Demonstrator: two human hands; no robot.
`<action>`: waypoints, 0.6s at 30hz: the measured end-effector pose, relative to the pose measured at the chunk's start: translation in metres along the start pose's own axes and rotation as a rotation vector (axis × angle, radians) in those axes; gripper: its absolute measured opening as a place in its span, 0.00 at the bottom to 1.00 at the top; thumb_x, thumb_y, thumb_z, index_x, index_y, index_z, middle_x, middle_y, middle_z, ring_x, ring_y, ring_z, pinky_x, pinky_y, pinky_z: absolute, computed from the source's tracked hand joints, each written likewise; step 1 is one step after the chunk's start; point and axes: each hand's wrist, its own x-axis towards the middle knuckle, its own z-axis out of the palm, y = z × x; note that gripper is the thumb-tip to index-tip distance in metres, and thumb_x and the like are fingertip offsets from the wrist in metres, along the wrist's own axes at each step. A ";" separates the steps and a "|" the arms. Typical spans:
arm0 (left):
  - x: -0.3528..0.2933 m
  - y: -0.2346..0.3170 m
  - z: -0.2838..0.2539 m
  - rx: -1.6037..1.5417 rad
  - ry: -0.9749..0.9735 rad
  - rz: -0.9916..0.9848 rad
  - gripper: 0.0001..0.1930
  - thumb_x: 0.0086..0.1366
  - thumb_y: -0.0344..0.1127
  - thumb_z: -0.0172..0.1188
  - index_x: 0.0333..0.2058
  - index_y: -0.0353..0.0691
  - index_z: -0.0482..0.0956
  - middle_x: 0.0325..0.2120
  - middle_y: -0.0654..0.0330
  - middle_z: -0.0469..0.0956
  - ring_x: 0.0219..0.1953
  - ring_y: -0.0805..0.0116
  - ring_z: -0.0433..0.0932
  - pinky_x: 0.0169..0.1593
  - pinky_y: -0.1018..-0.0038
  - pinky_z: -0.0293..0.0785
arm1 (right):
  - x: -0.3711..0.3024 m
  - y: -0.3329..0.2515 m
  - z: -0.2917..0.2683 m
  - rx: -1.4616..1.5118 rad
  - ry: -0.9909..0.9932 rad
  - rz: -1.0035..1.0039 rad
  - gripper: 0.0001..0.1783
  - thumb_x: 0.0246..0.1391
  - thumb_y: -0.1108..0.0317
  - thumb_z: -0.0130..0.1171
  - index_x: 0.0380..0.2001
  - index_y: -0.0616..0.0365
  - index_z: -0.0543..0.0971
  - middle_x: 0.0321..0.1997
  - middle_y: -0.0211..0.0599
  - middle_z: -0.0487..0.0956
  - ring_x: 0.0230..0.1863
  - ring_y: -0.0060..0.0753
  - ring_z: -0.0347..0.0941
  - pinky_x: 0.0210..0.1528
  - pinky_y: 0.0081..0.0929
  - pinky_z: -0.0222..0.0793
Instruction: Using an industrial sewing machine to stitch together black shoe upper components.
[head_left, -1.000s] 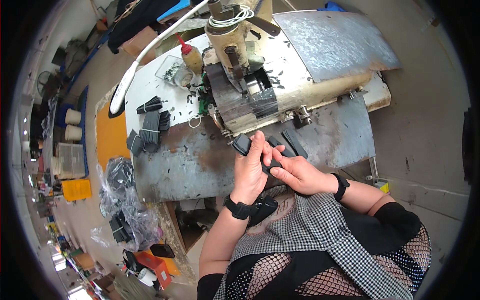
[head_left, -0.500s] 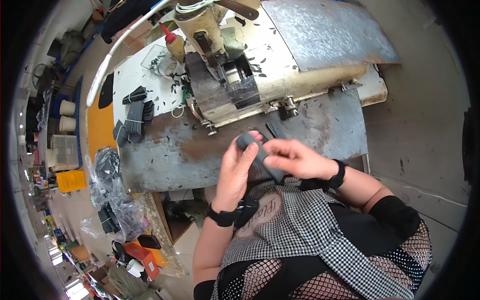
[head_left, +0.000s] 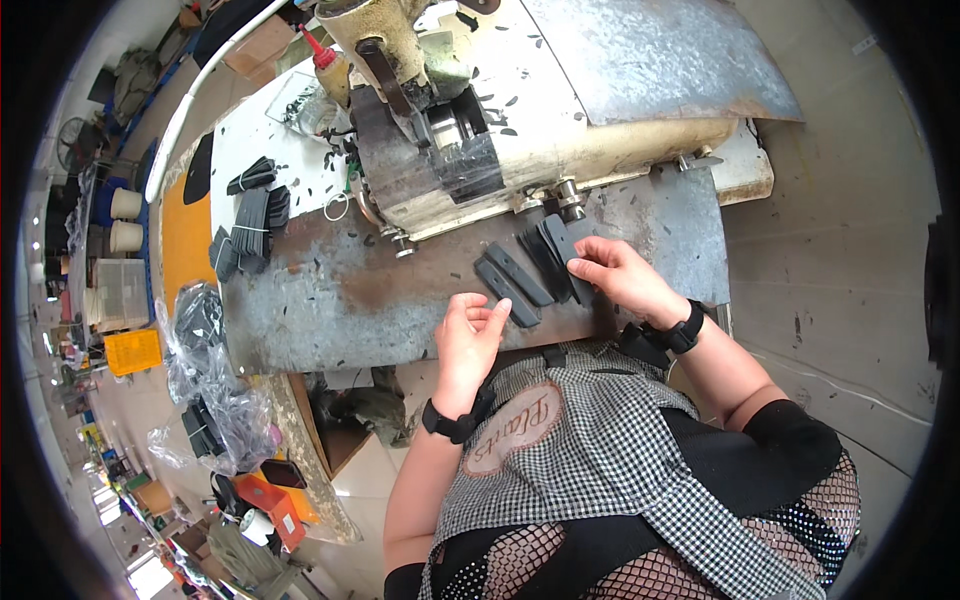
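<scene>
Several flat dark grey strips, like leather or rubber pieces, lie in front of the machine. My right hand (head_left: 628,280) is closed at the right side of a fanned stack of strips (head_left: 548,258), thumb and forefinger on the outermost one. Left of the stack, two strips (head_left: 507,290) lie slanted side by side on the metal plate. My left hand (head_left: 468,338) is beside their near end, fingers loosely bent and thumb apart, with nothing visible in it. Its thumb tip is close to the nearer strip; whether it touches cannot be seen.
A cream machine (head_left: 440,170) with knobs stands behind the metal worktop (head_left: 300,310). Bundles of tied dark strips (head_left: 252,225) lie at the left. A red-tipped bottle (head_left: 325,62) and a clear tray (head_left: 300,105) stand at the back left. Clear plastic bags (head_left: 215,390) hang beside the worktop.
The bent grey strip held between both hands is now out of them, and strips lie on the plate. My hands have moved apart, the left one lower, the right one to the stack.
</scene>
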 end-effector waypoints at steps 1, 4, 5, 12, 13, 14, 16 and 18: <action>0.001 -0.001 0.002 0.013 0.025 0.024 0.19 0.59 0.38 0.64 0.40 0.29 0.70 0.28 0.56 0.76 0.24 0.75 0.75 0.28 0.80 0.75 | 0.001 -0.002 0.001 -0.004 -0.005 0.018 0.09 0.58 0.66 0.55 0.32 0.61 0.74 0.25 0.20 0.72 0.28 0.11 0.63 0.31 0.16 0.62; 0.003 -0.008 0.007 0.052 0.073 0.087 0.17 0.58 0.37 0.64 0.38 0.30 0.70 0.26 0.57 0.76 0.22 0.76 0.75 0.25 0.80 0.75 | 0.007 0.003 0.001 -0.013 -0.006 0.040 0.09 0.57 0.65 0.55 0.33 0.62 0.75 0.26 0.21 0.73 0.28 0.12 0.64 0.31 0.17 0.62; 0.003 -0.009 0.008 0.077 0.095 0.126 0.16 0.58 0.35 0.65 0.37 0.30 0.70 0.25 0.57 0.76 0.22 0.76 0.75 0.25 0.81 0.74 | 0.009 0.005 0.002 -0.019 -0.002 0.046 0.10 0.57 0.65 0.55 0.33 0.62 0.76 0.26 0.21 0.74 0.28 0.12 0.64 0.31 0.17 0.62; 0.004 -0.005 0.014 0.111 0.114 0.187 0.14 0.57 0.31 0.65 0.34 0.32 0.69 0.22 0.60 0.76 0.20 0.78 0.74 0.24 0.80 0.73 | 0.018 0.012 0.011 -0.001 0.048 0.016 0.10 0.55 0.66 0.57 0.33 0.63 0.75 0.26 0.26 0.76 0.30 0.15 0.68 0.34 0.18 0.66; 0.005 -0.005 0.015 0.115 0.126 0.193 0.14 0.57 0.31 0.65 0.34 0.33 0.69 0.21 0.60 0.76 0.20 0.78 0.75 0.23 0.80 0.73 | 0.022 0.018 0.012 -0.046 0.083 -0.017 0.11 0.54 0.66 0.59 0.34 0.64 0.75 0.26 0.28 0.76 0.30 0.17 0.69 0.35 0.19 0.67; 0.006 -0.006 0.016 0.120 0.139 0.198 0.14 0.57 0.31 0.64 0.35 0.33 0.68 0.21 0.60 0.75 0.20 0.78 0.75 0.23 0.81 0.73 | 0.024 0.021 0.013 -0.090 0.118 -0.051 0.12 0.53 0.66 0.60 0.34 0.64 0.75 0.26 0.31 0.77 0.30 0.18 0.71 0.35 0.20 0.68; 0.007 -0.007 0.017 0.116 0.147 0.193 0.14 0.57 0.31 0.64 0.35 0.33 0.68 0.22 0.59 0.75 0.20 0.77 0.75 0.23 0.81 0.73 | 0.026 0.024 0.014 -0.150 0.138 -0.050 0.12 0.51 0.66 0.61 0.34 0.64 0.75 0.27 0.32 0.78 0.29 0.20 0.72 0.34 0.22 0.69; 0.008 -0.007 0.018 0.114 0.156 0.186 0.14 0.57 0.31 0.64 0.35 0.33 0.68 0.23 0.59 0.76 0.20 0.76 0.75 0.23 0.81 0.73 | 0.027 0.026 0.015 -0.210 0.157 -0.050 0.13 0.50 0.66 0.62 0.34 0.64 0.75 0.27 0.34 0.78 0.29 0.22 0.73 0.34 0.23 0.70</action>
